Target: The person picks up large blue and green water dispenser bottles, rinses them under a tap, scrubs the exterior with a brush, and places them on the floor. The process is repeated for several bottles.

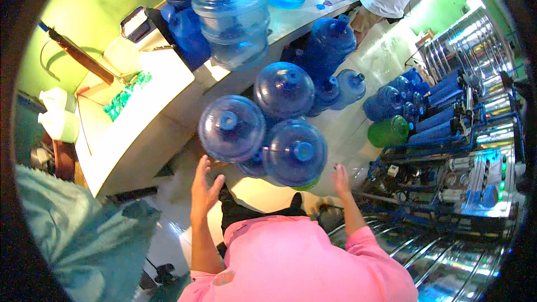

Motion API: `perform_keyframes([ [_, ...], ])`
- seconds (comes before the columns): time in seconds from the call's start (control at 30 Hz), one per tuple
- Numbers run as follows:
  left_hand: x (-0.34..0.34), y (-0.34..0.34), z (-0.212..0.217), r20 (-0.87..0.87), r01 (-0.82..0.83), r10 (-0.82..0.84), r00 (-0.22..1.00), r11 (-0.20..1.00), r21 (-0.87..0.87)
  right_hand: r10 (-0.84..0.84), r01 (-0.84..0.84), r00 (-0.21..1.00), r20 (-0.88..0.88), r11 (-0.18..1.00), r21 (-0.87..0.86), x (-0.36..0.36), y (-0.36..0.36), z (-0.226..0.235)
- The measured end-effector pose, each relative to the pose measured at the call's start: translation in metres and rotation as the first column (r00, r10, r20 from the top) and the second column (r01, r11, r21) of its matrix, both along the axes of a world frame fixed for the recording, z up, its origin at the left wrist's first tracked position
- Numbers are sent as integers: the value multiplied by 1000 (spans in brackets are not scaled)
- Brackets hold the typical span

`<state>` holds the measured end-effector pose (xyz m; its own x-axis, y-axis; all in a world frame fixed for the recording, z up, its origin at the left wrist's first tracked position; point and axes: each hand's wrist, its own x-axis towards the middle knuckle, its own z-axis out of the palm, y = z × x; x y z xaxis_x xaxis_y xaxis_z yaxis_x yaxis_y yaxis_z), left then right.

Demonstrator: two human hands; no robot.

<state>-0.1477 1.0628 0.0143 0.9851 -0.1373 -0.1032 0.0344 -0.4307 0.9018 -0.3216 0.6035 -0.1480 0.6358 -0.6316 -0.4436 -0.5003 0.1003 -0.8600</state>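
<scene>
Your left hand (205, 187) and right hand (340, 180) are empty and spread, flanking the nearest blue jugs (291, 154), apparently set wide to suit their round bulk.

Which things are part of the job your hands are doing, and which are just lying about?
Seemingly in the job:
Left hand, open near a round, translucent blue plastic jug
Right hand, open near a second blue plastic jug

Probably just lying about:
White plastic jugs, far left
Round green plastic jug, right
Grey-green cloth, lower left
</scene>
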Motion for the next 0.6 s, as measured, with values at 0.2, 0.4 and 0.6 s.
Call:
perform_keyframes([
  [0.2,62,95,-5,-211,286,-254,944,948,139,39,240,736,-676,918,314,-119,106,-61],
  [0.4,137,74,-30,-81,376,-380,921,925,-59,98,66,878,-469,945,322,-148,205,-64],
  [0.6,172,-10,-71,146,494,-499,854,866,74,-87,214,970,-228,753,622,-74,227,-27],
])
